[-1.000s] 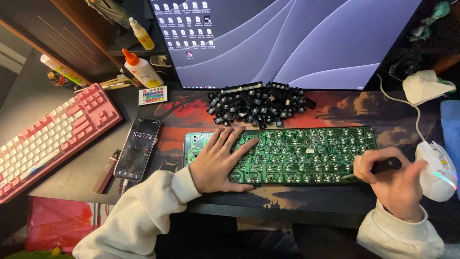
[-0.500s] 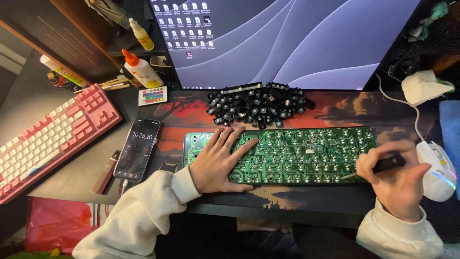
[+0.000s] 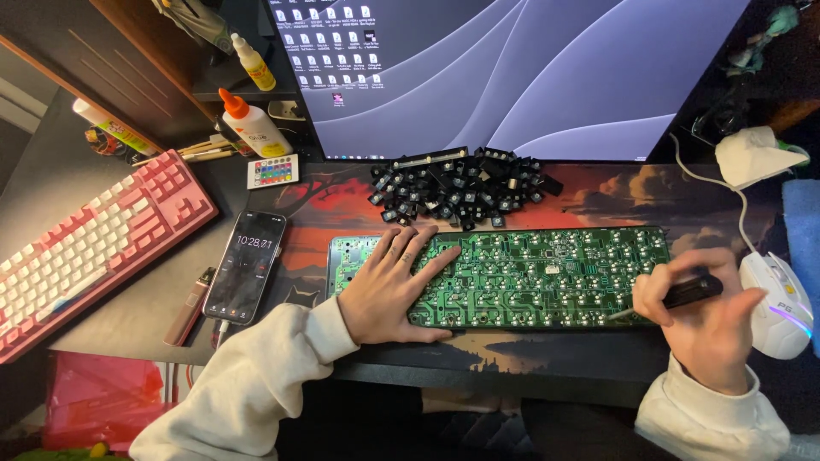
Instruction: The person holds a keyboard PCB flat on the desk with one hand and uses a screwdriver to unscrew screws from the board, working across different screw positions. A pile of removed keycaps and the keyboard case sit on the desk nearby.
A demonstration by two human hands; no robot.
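Observation:
A green keyboard circuit board (image 3: 547, 273) lies flat on a dark desk mat with a red sky print (image 3: 615, 196). My left hand (image 3: 389, 290) rests palm down on the board's left end, fingers spread. My right hand (image 3: 705, 320) grips a black pen-shaped tool (image 3: 683, 294), whose thin tip touches the board's lower right corner. A pile of black key switches (image 3: 461, 189) sits just behind the board, in front of the monitor.
A pink and white keyboard (image 3: 85, 248) lies at the left. A phone showing a timer (image 3: 246, 266) sits beside a small brown stick-shaped device (image 3: 190, 307). Glue bottles (image 3: 252, 124), a small remote (image 3: 272, 171), a white mouse (image 3: 781, 303) and the monitor (image 3: 512, 68) surround the mat.
My right hand has shifted slightly with the tool at the board's right end. My left hand stays flat on the board.

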